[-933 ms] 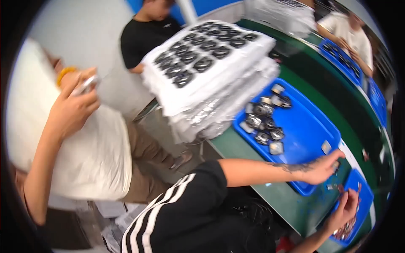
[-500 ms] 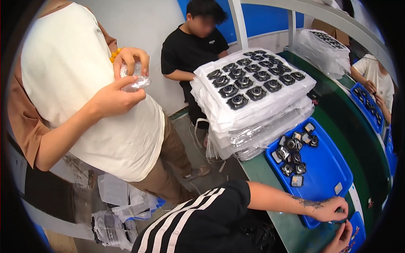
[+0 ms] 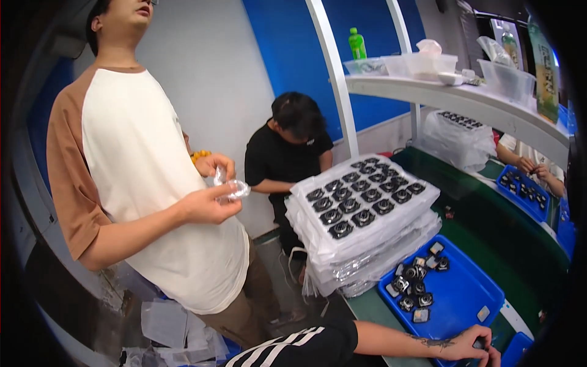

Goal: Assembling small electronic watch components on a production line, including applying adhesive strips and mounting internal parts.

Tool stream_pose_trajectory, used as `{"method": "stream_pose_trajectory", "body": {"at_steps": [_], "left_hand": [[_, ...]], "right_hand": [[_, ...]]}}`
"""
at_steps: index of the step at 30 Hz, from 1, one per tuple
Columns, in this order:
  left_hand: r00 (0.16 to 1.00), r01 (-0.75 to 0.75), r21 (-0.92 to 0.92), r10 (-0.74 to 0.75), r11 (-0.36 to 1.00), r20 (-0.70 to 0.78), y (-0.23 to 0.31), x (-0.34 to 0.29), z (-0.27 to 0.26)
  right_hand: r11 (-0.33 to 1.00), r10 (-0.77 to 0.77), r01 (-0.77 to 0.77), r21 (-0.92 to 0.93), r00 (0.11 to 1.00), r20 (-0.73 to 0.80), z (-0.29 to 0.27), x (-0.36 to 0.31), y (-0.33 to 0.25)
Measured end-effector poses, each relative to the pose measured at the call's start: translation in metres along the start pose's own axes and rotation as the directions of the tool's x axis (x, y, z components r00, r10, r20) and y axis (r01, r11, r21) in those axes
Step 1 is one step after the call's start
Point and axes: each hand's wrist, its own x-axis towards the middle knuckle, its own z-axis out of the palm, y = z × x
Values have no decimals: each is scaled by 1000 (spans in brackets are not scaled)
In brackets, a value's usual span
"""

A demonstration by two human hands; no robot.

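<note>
My left hand, its tattooed forearm coming out of a black striped sleeve, is bent over at the near right corner of a blue tray. Its fingers are pinched together, with a small dark bit between them too little to name. At the lower edge, beside it, only the fingertips of my right hand show; the rest is cut off. Several black lens modules lie heaped along the tray's left side. One small pale square piece sits apart, near the tray's right edge.
Left of me a standing person handles crinkled clear plastic. A person in black sits behind stacked white trays of lens modules. A white shelf with tubs and bottles spans the green bench; another worker's blue tray stands beyond.
My view has tipped upward, so the shelf and more of the standing person show. My hands sit lower in the picture, the right one mostly out of it. The seated person's head is bowed further.
</note>
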Motion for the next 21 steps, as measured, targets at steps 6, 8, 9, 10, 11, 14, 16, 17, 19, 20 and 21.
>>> {"method": "stream_pose_trajectory", "body": {"at_steps": [6,8,9,10,11,14,16,17,19,20,21], "left_hand": [[1000,-24,-53,23,998,-14,-9,-3,17],[996,69,-147,-59,987,69,-5,-4,23],[990,70,-101,-56,992,133,-7,0,15],[990,51,-94,-38,994,139,5,-1,7],[988,-7,-67,18,998,155,19,-1,6],[993,97,15,-98,995,64,42,-4,-13],[999,-45,237,45,971,7,39,-6,-21],[1000,-16,180,13,983,20,34,-3,-21],[999,-15,135,10,991,38,40,0,-25],[998,43,100,-48,994,48,42,1,-23],[998,32,64,-35,997,45,38,5,-20]], "right_hand": [[979,148,-142,143,989,-30,-11,-12,20],[975,163,-152,160,985,-64,-12,-18,14],[973,176,-161,167,981,-82,-10,-22,6],[957,181,-153,248,979,-97,-6,-17,-2],[958,132,-100,270,986,-102,-8,-18,9],[842,325,-285,457,946,-9,1,-6,3],[875,232,-193,444,972,-33,15,1,1],[859,273,-223,462,961,-43,15,4,-2],[941,165,-94,325,967,-196,24,10,3],[999,-39,45,17,968,-247,20,8,7],[998,-29,43,42,957,-288,22,7,3]]}}
